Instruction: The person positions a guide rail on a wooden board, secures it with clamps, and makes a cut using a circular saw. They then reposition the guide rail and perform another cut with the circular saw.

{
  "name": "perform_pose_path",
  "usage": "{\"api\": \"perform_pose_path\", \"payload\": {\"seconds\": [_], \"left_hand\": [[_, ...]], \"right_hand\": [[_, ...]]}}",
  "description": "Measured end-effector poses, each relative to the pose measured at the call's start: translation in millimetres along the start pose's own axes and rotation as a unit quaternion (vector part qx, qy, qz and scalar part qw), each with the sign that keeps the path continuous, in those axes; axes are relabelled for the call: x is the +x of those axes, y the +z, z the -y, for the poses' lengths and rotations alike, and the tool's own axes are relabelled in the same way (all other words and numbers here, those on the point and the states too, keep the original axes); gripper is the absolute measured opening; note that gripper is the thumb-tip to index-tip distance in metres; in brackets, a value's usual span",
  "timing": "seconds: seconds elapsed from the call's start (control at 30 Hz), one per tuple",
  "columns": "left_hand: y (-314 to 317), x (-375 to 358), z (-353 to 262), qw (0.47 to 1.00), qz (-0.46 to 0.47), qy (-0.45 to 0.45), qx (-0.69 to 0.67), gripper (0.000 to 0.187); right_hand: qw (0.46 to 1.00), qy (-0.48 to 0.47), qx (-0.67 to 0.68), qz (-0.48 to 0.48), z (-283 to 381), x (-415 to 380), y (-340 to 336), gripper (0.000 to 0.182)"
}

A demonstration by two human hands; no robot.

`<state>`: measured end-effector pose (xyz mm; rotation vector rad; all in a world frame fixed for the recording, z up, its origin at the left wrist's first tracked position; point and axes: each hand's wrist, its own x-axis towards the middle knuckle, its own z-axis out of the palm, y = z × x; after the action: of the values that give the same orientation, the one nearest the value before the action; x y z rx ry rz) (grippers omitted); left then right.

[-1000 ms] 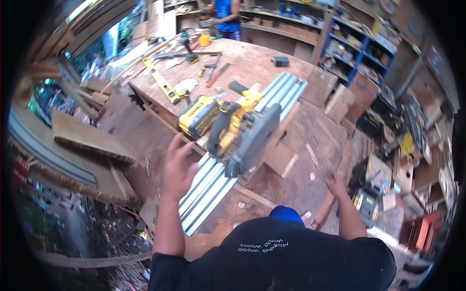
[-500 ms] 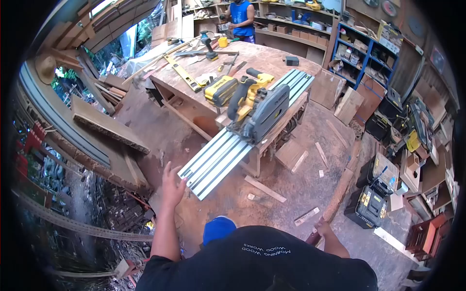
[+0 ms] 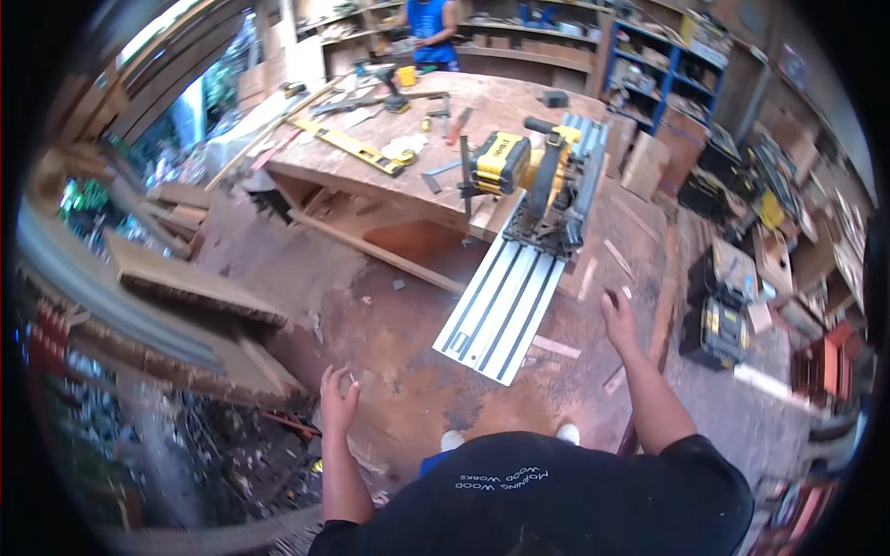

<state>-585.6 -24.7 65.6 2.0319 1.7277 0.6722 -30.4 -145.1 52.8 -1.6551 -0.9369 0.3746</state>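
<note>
My left hand (image 3: 340,400) hangs over the floor left of the guide rail, apart from it, fingers loosely bent and parted, nothing in it. My right hand (image 3: 618,315) is raised to the right of the rail, touching neither rail nor saw. Its fingers are half curled with a gap between them, and I see nothing held. The silver guide rail (image 3: 497,320) with dark strips lies across the workbench, its near end jutting past the edge. On it sits a yellow and black track saw (image 3: 553,181) with a large battery (image 3: 502,163). A clamp (image 3: 466,169) stands beside the battery.
On the workbench (image 3: 501,97) lie a yellow spirit level (image 3: 348,146), a cordless drill (image 3: 392,91) and a black box (image 3: 554,98). A person in blue (image 3: 432,32) stands behind it. Offcuts (image 3: 556,347) litter the floor; toolboxes (image 3: 714,324) stand right, boards (image 3: 190,278) left.
My view has turned, and the bench, saw and rail sit differently in it. My left hand is farther from the rail's end. My right hand has come forward and up from beside my body.
</note>
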Motion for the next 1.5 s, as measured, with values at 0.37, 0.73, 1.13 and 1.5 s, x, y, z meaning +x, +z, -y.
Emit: {"api": "perform_pose_path", "payload": {"seconds": [0.37,0.73,1.13,1.5], "left_hand": [[13,179,-39,0.976,0.096,0.186,-0.061,0.039],[29,347,-98,0.935,0.186,0.294,-0.068,0.037],[128,534,-268,0.784,0.349,0.453,-0.241,0.041],[218,552,-356,0.753,0.432,0.450,-0.209,0.040]], "right_hand": [[0.999,-0.041,-0.005,-0.013,126,4,54,0.041],[0.960,0.019,-0.148,-0.238,120,68,89,0.046],[0.816,0.289,-0.448,-0.224,132,110,143,0.064],[0.822,0.246,-0.453,-0.242,111,114,132,0.031]]}}
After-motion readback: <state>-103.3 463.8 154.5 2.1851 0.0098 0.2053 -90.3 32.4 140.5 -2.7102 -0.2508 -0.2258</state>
